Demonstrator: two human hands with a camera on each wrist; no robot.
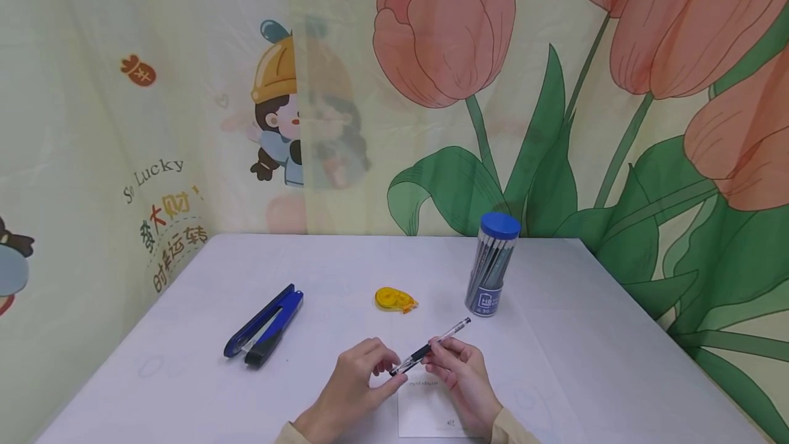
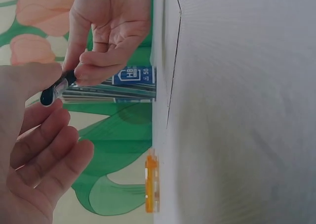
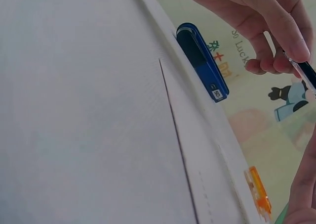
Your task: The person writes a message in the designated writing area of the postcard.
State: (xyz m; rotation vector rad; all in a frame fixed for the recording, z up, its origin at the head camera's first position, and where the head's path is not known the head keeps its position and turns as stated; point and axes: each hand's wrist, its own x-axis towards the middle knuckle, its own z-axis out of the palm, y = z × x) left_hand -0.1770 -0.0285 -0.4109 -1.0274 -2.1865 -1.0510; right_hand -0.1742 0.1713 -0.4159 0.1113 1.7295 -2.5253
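Note:
A clear-barrelled pen (image 1: 453, 330) with a black section slants up to the right above a white sheet of paper (image 1: 422, 416). My left hand (image 1: 354, 381) pinches its lower end between thumb and forefinger; the other left fingers are loosely bent. Farther up the barrel, my right hand (image 1: 466, 370) holds the pen with thumb and fingertips. In the left wrist view the dark rounded pen end (image 2: 47, 96) points toward the camera. Only part of the pen (image 3: 305, 73) shows at the edge of the right wrist view. Small writing runs near the paper's top.
A blue stapler (image 1: 268, 327) lies on the white table (image 1: 185, 389) at the left. Behind the hands sits a yellow correction tape (image 1: 394, 299). The blue-lidded tub of pencils (image 1: 492, 266) stands upright at the back right. A printed curtain (image 1: 345, 211) hangs behind.

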